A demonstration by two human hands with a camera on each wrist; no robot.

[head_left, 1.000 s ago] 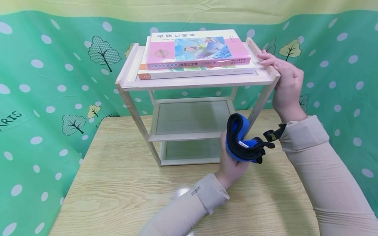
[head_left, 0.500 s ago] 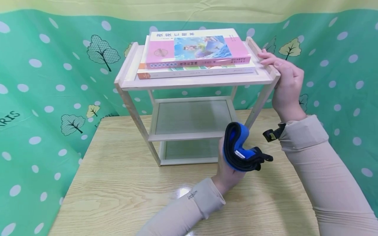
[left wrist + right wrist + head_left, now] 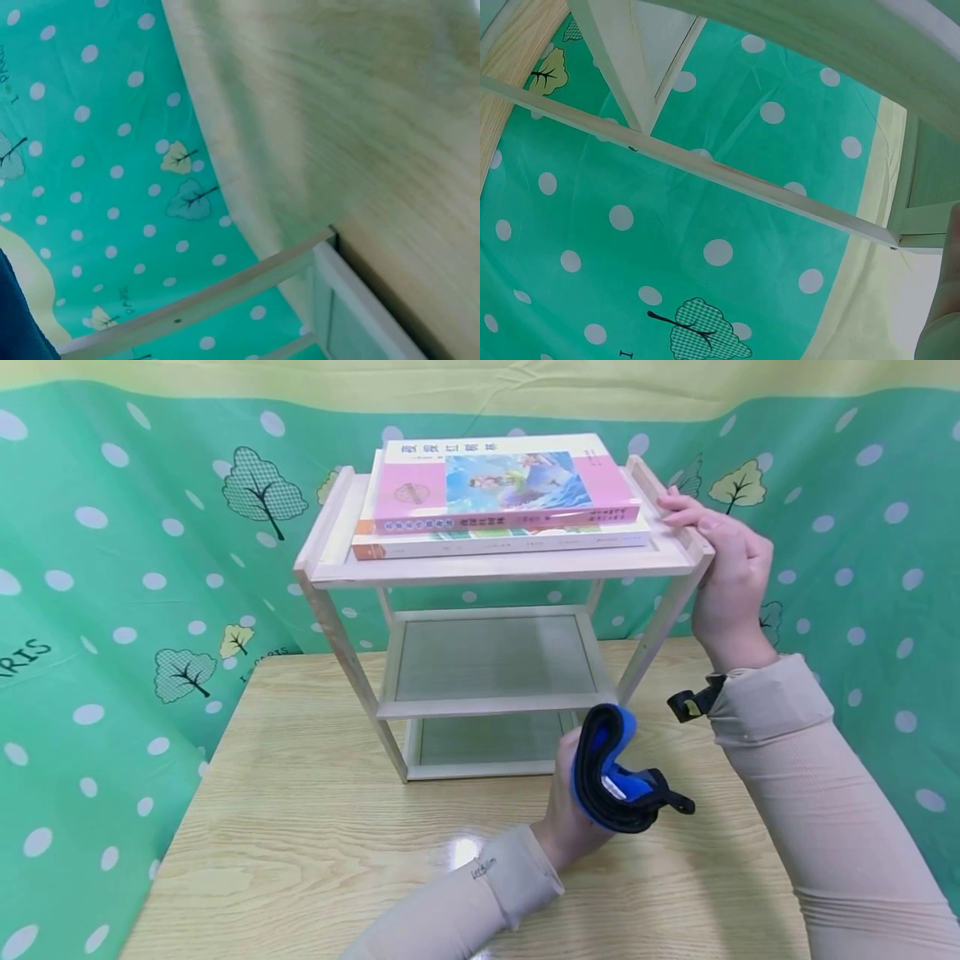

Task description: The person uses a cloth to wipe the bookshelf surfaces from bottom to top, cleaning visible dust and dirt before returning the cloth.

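A three-tier wooden shelf rack (image 3: 495,572) stands on the table. My left hand (image 3: 564,817) grips a folded blue fabric piece with black edging (image 3: 596,772), in front of the rack's lower right side. A small white label and a black loop show on the fabric; its exact kind is unclear. In the left wrist view a dark blue edge (image 3: 21,326) shows at the lower left. My right hand (image 3: 731,564) holds the rack's top right rail, fingers over the upper edge. The thumb is mostly hidden. Part of that hand (image 3: 939,315) borders the right wrist view.
On the top tier lie a pink-covered book (image 3: 420,485) and a white-spined book (image 3: 495,543) under it. The middle tier (image 3: 491,656) and bottom tier sit below. A green dotted curtain (image 3: 135,568) hangs behind and beside the wooden table (image 3: 300,860).
My left hand has lowered toward me with the folded fabric, away from the middle tier's right corner. My right hand stays on the rail, and the rack and books are still.
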